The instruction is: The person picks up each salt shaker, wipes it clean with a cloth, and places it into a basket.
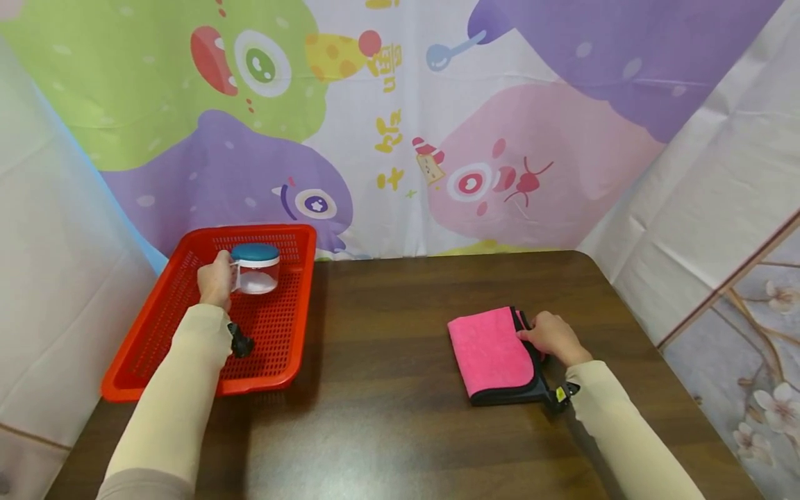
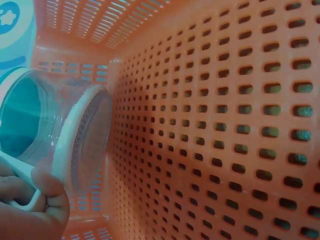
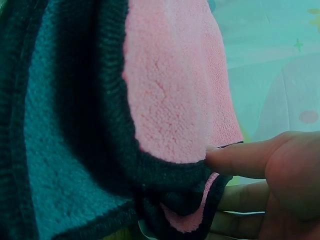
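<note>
My left hand (image 1: 215, 279) grips the white handle of a clear jar (image 1: 257, 279) with a blue lid. The jar holds something white at its bottom and is within the red basket (image 1: 300, 319); in the left wrist view the jar (image 2: 55, 120) appears close to the perforated basket floor. Over on the right, my right hand (image 1: 555, 337) pinches the edge of a folded pink cloth (image 1: 490, 351) with black trim. The right wrist view shows the thumb on the pink cloth (image 3: 165, 85) and the other fingers behind its dark edge.
The basket stands at the left of a brown wooden table (image 1: 375, 326). Behind the table hangs a curtain (image 1: 400, 208) printed with cartoon creatures. Pale fabric walls (image 1: 687, 229) flank both sides.
</note>
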Tool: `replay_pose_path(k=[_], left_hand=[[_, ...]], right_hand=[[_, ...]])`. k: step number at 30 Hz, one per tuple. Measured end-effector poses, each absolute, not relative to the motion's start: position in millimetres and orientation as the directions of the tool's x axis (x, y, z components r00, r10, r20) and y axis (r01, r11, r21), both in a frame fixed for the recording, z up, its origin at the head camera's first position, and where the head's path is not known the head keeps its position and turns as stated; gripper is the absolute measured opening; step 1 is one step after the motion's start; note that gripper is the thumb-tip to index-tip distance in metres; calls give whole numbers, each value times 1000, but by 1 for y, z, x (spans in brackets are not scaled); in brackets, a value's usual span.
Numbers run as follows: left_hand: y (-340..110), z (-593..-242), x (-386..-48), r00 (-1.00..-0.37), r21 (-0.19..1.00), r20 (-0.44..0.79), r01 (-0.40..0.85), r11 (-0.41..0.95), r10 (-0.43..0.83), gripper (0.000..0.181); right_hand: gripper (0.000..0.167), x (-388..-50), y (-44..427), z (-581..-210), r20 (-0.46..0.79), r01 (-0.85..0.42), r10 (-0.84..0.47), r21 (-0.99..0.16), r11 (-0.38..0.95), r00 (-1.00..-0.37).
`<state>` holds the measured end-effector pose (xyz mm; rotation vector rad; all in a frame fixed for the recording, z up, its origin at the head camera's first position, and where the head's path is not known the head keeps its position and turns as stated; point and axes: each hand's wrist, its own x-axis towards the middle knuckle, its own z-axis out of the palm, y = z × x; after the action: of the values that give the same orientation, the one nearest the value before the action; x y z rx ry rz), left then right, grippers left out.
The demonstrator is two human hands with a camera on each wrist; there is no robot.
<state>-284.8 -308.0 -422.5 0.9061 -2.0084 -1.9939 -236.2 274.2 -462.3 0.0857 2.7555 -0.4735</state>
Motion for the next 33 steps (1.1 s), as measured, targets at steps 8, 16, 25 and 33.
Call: replay_pose_path(k=[8,16,25,33], left_hand=[[-306,-429,-287,-812,936,-284,-350,35,-511,23],[-307,-431,-288,-814,931,-293,-362,43,-503,23],[-311,-436,-290,-816,929,-278,-363,75,-506,28],[-312,-436,-292,-813,933,-298,-360,30,-500,26]], right_hand=[[31,-235,273,-464,-340,124,13,-307,944,-940],[31,-236,272,-464,-332,121,14,-304,945,-943],[31,-236,274,-466,-327,118,13,-302,946,-945],[31,-237,274,-467,-317,104,8,-286,952,-948]])
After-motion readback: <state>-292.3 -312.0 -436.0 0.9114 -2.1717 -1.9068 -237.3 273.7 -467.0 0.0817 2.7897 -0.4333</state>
